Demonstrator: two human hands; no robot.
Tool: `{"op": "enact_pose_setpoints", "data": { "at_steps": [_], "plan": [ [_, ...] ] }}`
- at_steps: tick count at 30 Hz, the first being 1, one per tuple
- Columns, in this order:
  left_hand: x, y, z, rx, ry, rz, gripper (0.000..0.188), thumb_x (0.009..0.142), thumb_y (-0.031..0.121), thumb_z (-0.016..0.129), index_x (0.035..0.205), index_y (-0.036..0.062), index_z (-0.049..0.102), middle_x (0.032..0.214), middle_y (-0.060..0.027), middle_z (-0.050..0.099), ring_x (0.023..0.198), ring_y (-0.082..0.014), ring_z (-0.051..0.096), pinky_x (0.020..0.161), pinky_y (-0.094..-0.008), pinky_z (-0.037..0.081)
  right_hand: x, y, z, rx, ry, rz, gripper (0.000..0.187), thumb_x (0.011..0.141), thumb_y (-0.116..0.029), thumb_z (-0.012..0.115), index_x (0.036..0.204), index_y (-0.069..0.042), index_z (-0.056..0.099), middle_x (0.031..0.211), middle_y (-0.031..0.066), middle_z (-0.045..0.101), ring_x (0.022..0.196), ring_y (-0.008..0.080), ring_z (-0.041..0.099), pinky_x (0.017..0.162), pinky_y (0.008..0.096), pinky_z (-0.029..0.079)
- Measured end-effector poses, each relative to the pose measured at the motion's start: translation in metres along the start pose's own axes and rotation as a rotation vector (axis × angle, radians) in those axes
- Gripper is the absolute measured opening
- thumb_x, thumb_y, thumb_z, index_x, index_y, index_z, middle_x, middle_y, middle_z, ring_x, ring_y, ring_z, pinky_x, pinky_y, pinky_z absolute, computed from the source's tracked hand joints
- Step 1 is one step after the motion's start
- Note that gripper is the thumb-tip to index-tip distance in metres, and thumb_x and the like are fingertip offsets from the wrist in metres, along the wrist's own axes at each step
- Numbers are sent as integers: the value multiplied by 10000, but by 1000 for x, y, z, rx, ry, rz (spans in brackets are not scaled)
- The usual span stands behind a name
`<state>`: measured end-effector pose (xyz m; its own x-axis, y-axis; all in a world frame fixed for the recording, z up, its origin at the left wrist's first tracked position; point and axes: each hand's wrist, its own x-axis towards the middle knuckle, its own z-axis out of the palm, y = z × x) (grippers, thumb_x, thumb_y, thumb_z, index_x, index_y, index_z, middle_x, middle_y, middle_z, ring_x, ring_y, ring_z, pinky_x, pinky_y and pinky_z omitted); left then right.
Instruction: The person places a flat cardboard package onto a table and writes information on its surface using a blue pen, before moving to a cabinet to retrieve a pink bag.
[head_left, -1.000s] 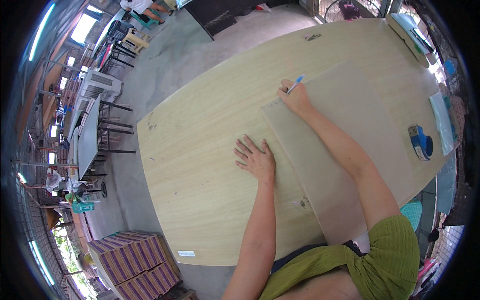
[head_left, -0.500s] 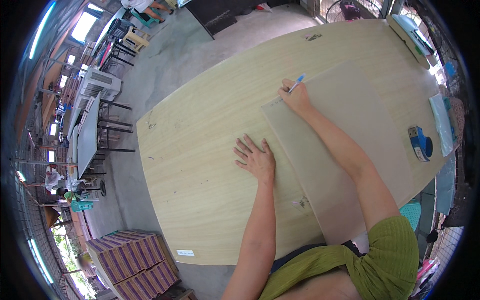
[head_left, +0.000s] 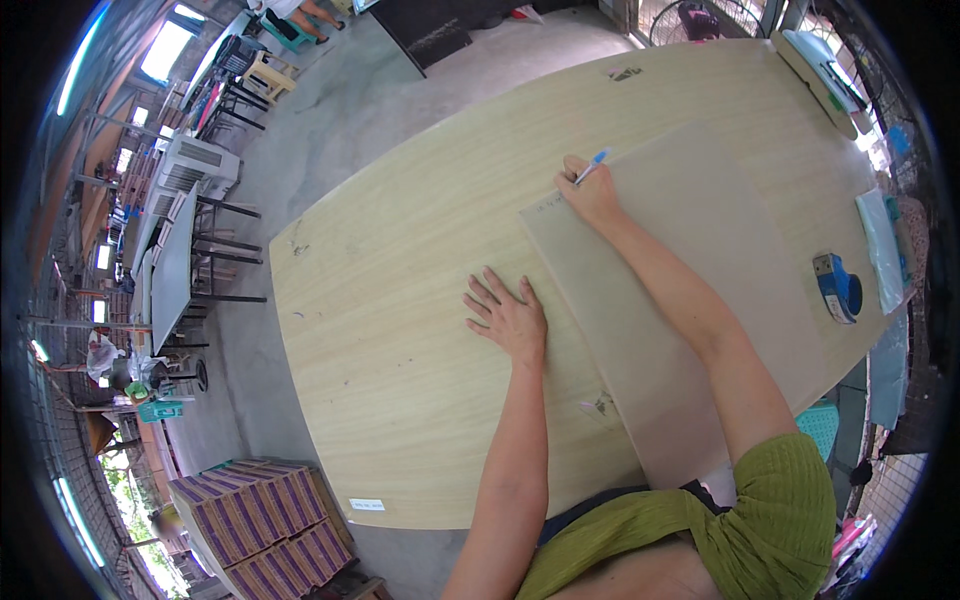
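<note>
A large greyish-brown sheet (head_left: 690, 260), paper or thin board, lies on the wooden tabletop (head_left: 420, 240). My right hand (head_left: 593, 192) rests at the sheet's far left corner, its fingers closed round a pen (head_left: 592, 166) with a blue end. Small handwritten marks show on the sheet just left of that hand; the pen's tip is hidden by the fingers. My left hand (head_left: 511, 318) lies flat on the bare wood, fingers spread, holding nothing, a little left of the sheet's edge.
A blue tape dispenser (head_left: 838, 288) stands right of the sheet. Along the right edge lie a pale blue plastic packet (head_left: 880, 250) and, farther back, stacked boards (head_left: 820, 80). Stacked cartons (head_left: 265, 520) stand on the floor at lower left. Another person (head_left: 300, 15) is far off.
The view has shifted very slightly. My right hand still holds the pen at the sheet's corner, and a bit more of the writing shows. My left hand stays flat.
</note>
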<state>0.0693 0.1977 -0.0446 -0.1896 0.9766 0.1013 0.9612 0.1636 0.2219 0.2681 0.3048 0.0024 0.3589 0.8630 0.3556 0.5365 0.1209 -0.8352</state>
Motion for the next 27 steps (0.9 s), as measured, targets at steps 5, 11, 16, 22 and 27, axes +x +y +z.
{"op": "enact_pose_setpoints", "data": {
  "at_steps": [5,11,16,22,27],
  "plan": [
    [0,1,-2,-2,-14,-5,694,973,527,392,1526,139,237,1582,-161,196,1445,-418,153,1112,-644,109,-1,0,0,-9,0,32,195,752,-120,615,696,-15,461,600,210,482,535,372,468,503,433,380],
    [-1,1,-1,1,-4,4,695,973,529,388,1525,133,238,1583,-164,192,1440,-427,162,1111,-647,110,0,4,3,32,48,25,196,744,-92,615,692,-17,442,599,212,454,529,373,433,497,436,363],
    [0,-1,0,-9,1,2,695,973,531,388,1522,131,243,1579,-166,200,1437,-430,170,1108,-648,117,0,6,2,-21,13,-57,229,736,-83,627,669,-20,416,541,168,431,482,320,421,483,421,349],
    [0,-2,1,11,19,-8,695,966,530,405,1521,141,249,1572,-160,227,1439,-417,181,1109,-644,128,11,13,-16,888,121,340,400,818,-122,727,618,-120,381,538,-40,386,484,63,391,425,263,269],
    [0,-2,2,23,41,-14,694,953,532,429,1515,154,272,1574,-137,234,1440,-401,192,1105,-648,142,16,10,-21,918,88,362,427,849,-183,748,635,-138,381,546,-46,378,460,53,381,410,214,261]
  ]
}}
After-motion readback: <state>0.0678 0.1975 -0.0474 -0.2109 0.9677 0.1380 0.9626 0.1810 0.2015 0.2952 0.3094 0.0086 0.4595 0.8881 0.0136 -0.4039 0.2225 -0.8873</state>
